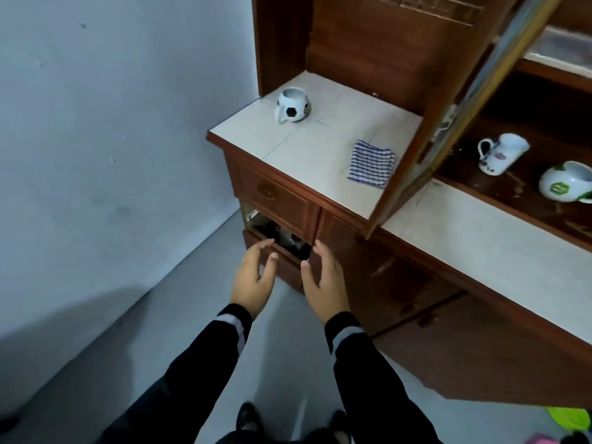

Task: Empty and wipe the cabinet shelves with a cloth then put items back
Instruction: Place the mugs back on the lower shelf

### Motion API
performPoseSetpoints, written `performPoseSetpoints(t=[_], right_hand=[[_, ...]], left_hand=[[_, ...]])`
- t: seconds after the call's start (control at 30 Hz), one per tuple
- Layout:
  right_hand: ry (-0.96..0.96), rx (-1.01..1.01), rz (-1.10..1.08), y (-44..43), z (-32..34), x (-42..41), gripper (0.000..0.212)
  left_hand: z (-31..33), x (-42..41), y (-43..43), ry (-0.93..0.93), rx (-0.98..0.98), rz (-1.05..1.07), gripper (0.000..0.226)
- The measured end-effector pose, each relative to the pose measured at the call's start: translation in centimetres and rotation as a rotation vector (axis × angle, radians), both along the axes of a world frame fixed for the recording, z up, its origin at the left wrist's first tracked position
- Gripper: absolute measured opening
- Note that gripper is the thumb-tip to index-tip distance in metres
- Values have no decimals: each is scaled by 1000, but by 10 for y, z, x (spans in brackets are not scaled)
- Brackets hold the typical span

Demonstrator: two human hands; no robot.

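A folded blue-and-white checked cloth (371, 164) lies on the white countertop (307, 145) of a brown wooden cabinet. A football-patterned mug (292, 105) stands at the counter's back left. Inside the open upper shelf (525, 190) on the right, a white decorated mug (499, 153) and a round white-and-green mug (567, 184) both lean tilted. My left hand (254, 278) and my right hand (325, 282) hover empty, fingers spread, in front of a lower compartment (282, 238) that stands ajar with dark items inside.
The upper cabinet door (448, 123) hangs open over the counter, beside the cloth. A closed drawer (275, 193) sits above the ajar compartment. A grey wall stands to the left, grey floor below. Green and pink things (567, 418) lie at the bottom right.
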State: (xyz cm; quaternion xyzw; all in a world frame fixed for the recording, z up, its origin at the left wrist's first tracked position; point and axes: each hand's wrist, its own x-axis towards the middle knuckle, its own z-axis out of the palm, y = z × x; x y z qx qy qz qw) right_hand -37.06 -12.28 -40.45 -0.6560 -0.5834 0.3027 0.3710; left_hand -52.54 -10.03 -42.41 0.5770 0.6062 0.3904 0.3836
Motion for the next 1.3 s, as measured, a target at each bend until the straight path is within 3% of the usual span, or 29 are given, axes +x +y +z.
performPoseSetpoints(t=[0.23,0.47,0.9,1.3], right_hand=[[28,-3,33,43,2,-68,50],[31,20,-2,116,0,-84,47],[18,51,-129,304,6,-74,43],[29,23,-227,403,5,-68,38]], left_hand=[[4,-71,38,19,-3,35,29],[5,-93,107,-47,-4,43,27],[17,-83,310,-36,62,-5,25],[23,-69,419,52,25,-124,35]])
